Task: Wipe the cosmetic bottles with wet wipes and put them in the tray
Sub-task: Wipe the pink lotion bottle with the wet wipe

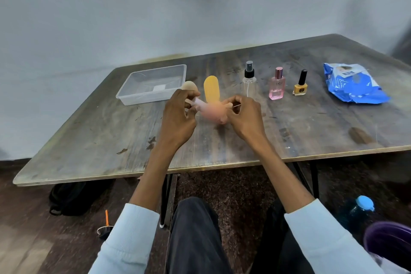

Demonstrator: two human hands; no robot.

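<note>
At the middle of the worn wooden table [289, 135], both hands work on 1 item held just above the surface — a pale pink bottle [200, 104], blurred, with what looks like a wet wipe [214, 113] wrapped round its body. Left hand [178, 118] has fingers curled round the neck end of the bottle; right hand [243, 115] pinches the wipe at the other end, thumb and fingertips together on it. Exact shape of the bottle is hard to tell from the blur.

Progress, judged from the layout: early. The clear plastic tray [153, 68] at far left holds no bottles — only a small white patch shows on its floor. So 0 placed, 1 being wiped.

Left to do, standing in a row across the table:
- beige rounded bottle [189, 85], just behind the left hand
- yellow rounded bottle [211, 88]
- clear spray bottle [249, 80]
- pink perfume bottle [277, 84]
- yellow nail polish [300, 84]

Blue wet wipes pack [353, 83] lies at far right, well apart from the tray.
</note>
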